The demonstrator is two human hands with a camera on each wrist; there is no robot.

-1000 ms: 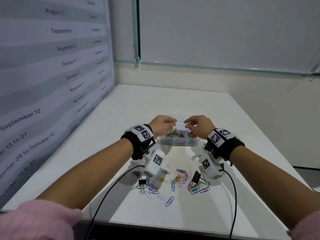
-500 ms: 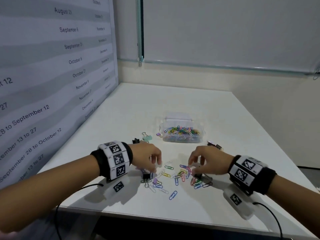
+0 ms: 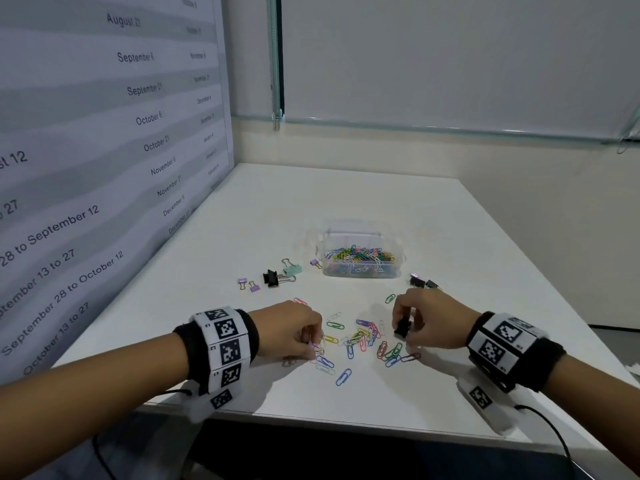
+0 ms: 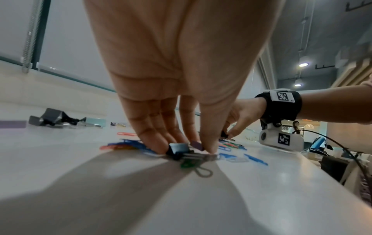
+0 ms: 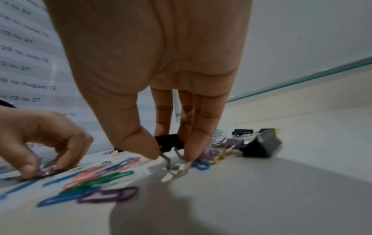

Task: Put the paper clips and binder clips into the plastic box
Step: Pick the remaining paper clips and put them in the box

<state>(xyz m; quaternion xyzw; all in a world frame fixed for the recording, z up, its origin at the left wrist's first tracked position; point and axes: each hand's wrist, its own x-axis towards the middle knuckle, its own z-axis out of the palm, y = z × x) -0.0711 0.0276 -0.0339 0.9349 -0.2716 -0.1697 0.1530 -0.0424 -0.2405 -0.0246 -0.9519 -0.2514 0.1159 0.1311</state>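
A clear plastic box [image 3: 362, 274] holding many coloured paper clips stands mid-table. Loose paper clips [image 3: 363, 337] lie scattered between my hands near the front edge. My left hand [image 3: 311, 342] [image 4: 185, 149] is down on the table, fingertips pinching a small dark binder clip [image 4: 178, 147] and a small purple one [image 4: 196, 144]. My right hand [image 3: 407, 327] [image 5: 171, 155] pinches a black binder clip [image 3: 402, 328] [image 5: 170, 142] between thumb and fingers, its wire handles touching the table.
More binder clips lie left of the box: purple [image 3: 247, 284], black [image 3: 272, 278], mint [image 3: 292, 269]. Black ones [image 3: 420, 281] lie right of it. A wall poster with dates runs along the table's left side. The table's front edge is just below my wrists.
Both hands drew back from the box to the loose pile near the front. The right now holds a black binder clip; the left pinches small clips.
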